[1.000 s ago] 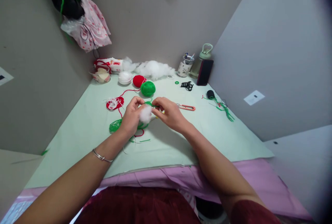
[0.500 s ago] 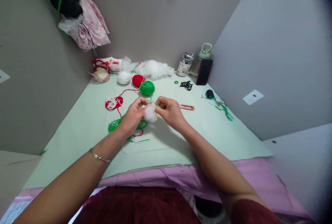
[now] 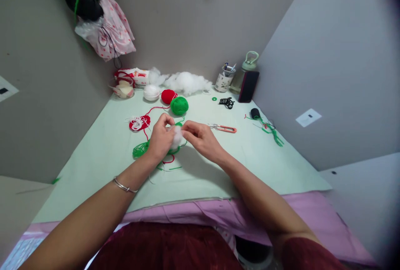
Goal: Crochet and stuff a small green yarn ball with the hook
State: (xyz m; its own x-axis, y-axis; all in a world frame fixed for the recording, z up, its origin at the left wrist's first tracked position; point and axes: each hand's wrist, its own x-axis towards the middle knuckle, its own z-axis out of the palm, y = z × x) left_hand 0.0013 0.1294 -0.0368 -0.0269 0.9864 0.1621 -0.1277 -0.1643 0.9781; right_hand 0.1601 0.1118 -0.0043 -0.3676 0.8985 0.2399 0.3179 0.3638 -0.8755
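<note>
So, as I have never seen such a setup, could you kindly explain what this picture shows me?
There is no machine: a person works bare-handed, and the camera is worn on the head, looking forward and down. The left hand holds a tuft of white fluff; the right hand is at its edge, but what it pinches is too small to tell. On the pale green tabletop lie loose green yarn, a green ball, a red ball, an orange-handled tool and a black hair clip. A dark phone stands before a bottle.
</note>
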